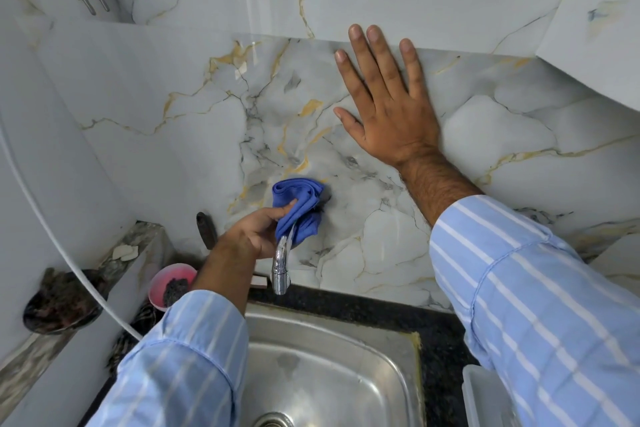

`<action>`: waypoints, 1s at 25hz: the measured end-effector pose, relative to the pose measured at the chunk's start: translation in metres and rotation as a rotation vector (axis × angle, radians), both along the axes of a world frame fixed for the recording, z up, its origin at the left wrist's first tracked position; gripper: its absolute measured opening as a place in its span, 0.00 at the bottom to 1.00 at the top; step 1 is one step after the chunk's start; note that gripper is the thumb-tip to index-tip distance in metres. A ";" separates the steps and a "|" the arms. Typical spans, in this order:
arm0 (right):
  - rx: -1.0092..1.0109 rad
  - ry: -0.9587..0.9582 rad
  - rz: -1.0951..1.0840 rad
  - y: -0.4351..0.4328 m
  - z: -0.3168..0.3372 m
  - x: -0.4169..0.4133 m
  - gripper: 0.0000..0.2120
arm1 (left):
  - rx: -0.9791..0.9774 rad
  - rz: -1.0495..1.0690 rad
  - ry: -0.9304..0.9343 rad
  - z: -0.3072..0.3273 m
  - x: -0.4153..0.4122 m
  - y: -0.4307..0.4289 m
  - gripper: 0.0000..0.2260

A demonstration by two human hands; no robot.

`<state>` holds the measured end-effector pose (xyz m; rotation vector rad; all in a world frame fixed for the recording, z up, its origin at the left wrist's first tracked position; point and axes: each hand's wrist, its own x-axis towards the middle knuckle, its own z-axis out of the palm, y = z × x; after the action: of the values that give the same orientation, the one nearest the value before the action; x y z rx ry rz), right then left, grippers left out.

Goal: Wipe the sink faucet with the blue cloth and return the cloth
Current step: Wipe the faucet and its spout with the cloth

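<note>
Risk first — your left hand [254,236] has its fingers clamped on the blue cloth [298,208], bunched around the faucet [282,262] neck where it meets the wall, above the sink [332,367]. Loose grip and the cloth drops into the sink. Your right hand [384,104], fingers spread flat on the marble wall [156,87] right of the faucet, could slip — glossy tile

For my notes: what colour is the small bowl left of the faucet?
Pink bowl, head view.
</note>
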<state>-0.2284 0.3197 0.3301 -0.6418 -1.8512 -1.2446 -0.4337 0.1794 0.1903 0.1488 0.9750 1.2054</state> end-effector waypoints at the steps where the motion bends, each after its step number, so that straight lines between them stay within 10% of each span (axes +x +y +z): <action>1: -0.005 0.001 0.001 -0.001 0.000 0.000 0.33 | 0.001 0.009 0.049 0.003 0.003 0.001 0.07; 6: -0.003 0.009 -0.003 0.000 0.001 0.001 0.33 | -0.269 -0.281 1.395 0.015 0.042 0.025 0.10; 9: 0.001 0.008 0.000 0.001 0.000 0.000 0.33 | -0.326 -0.547 1.753 0.010 0.063 0.026 0.17; 13: 0.003 0.007 0.006 0.000 0.000 0.000 0.33 | -0.331 -0.252 1.648 0.017 0.051 0.027 0.19; 18: 0.004 0.008 0.003 -0.001 0.001 0.000 0.33 | 0.131 -0.328 0.844 0.028 0.021 -0.003 0.09; 25: 0.011 0.008 0.006 0.000 0.000 -0.001 0.33 | 0.044 -0.071 1.694 -0.010 0.044 -0.052 0.16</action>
<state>-0.2289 0.3198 0.3305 -0.6343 -1.8371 -1.2458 -0.3893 0.1270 0.1807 1.3719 2.3213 0.8452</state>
